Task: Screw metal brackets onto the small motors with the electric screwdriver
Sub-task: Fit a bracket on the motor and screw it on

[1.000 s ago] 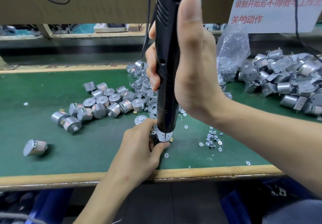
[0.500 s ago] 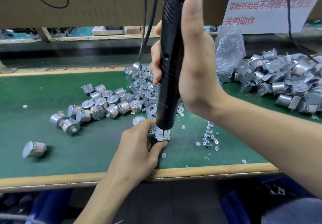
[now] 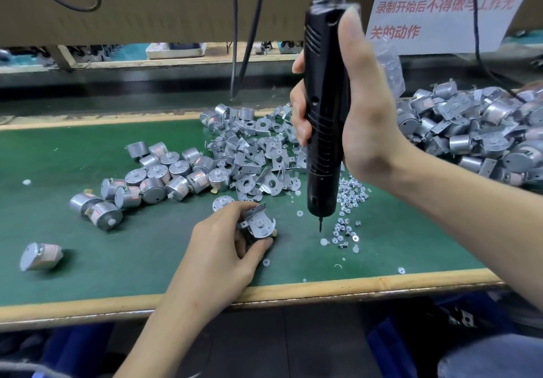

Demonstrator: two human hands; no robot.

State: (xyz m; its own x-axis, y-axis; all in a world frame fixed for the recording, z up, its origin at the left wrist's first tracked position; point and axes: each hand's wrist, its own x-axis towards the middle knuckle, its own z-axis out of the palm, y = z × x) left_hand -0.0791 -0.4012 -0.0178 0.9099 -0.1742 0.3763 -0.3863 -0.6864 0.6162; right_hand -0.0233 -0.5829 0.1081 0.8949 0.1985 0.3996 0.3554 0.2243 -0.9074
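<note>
head view, one screwdriver (image 3: pixel 323 148), one held motor (image 3: pixel 259 227)

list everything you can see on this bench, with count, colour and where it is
electric screwdriver: one, black, upright, tip above the mat beside the screws
motor with bracket: one, silver, in the left hand, near the front edge
bare motors: a heap, silver, left-centre of the mat
lone motor: one, silver, far left
loose brackets: a heap, grey, centre back
bracketed motors: a heap, silver, far right
screws: many, silver, right of the screwdriver tip
washers: several, white, scattered near the front
mat: one, green, covers the bench
sign: one, white with red writing, top right
cables: several, black, hanging from above
left hand: grips the motor with bracket
right hand: grips the electric screwdriver
</note>
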